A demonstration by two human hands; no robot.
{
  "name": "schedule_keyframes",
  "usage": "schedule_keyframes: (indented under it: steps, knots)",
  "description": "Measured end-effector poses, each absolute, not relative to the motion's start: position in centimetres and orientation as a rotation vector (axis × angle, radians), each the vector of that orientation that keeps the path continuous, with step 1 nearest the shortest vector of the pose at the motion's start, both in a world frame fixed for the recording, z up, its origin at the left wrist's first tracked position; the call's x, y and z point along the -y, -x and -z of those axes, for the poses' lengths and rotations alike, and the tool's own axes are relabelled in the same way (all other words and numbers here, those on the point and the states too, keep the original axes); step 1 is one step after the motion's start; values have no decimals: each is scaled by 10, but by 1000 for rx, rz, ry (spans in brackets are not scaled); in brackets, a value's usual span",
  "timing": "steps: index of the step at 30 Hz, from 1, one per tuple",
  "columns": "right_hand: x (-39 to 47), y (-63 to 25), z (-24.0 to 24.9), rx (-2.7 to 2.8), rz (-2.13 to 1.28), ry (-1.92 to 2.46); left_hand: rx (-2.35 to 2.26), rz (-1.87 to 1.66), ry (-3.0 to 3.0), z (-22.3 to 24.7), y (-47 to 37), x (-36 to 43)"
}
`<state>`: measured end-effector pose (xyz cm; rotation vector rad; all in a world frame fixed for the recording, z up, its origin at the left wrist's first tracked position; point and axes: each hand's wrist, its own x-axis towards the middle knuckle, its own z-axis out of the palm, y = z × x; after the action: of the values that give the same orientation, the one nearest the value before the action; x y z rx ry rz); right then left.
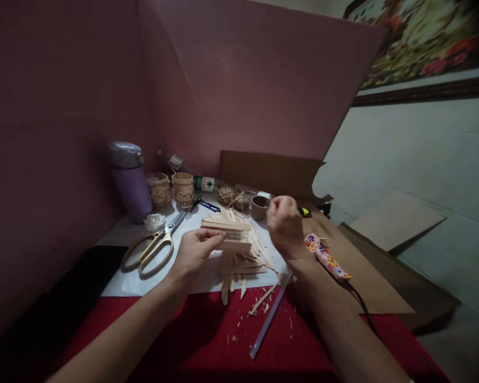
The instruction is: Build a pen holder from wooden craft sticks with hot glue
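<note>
My left hand [201, 246] grips a clear plastic piece [234, 235] with flat wooden craft sticks [225, 225] along its sides. Beneath and behind it lies a loose pile of craft sticks [243, 264] on white paper. My right hand [284, 223] is raised with its fingers curled in, close to a small brown cup [259, 207]. Anything inside those fingers is hidden. By the right forearm is a flower-patterned glue gun [327, 258] with a black cord. A translucent glue stick [269, 324] lies on the red cloth.
Large gold-handled scissors [157, 247], a purple tumbler [131, 183], two stick-covered cups [182, 190] and a blue cutter [209, 205] stand or lie to the left. Twine [233, 198] and plastic bottles [204, 183] lie at the back. Cardboard [367, 282] covers the right side.
</note>
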<state>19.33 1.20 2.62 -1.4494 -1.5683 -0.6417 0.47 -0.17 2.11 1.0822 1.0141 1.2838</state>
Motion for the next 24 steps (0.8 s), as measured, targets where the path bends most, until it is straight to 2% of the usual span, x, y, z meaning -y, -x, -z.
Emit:
schedule_keyframes:
  steps: [3,14,24]
  knots:
    - [-8,-211,-34,1429,555,1314,-980,-1262,-1035,-25,-6,-1]
    - [13,-181,-26,1667,238,1122,-979,-1233,-1109,-48,-25,-16]
    - [13,-176,-21,1865,248,1118,-866,-1190,-1206,-32,-42,-14]
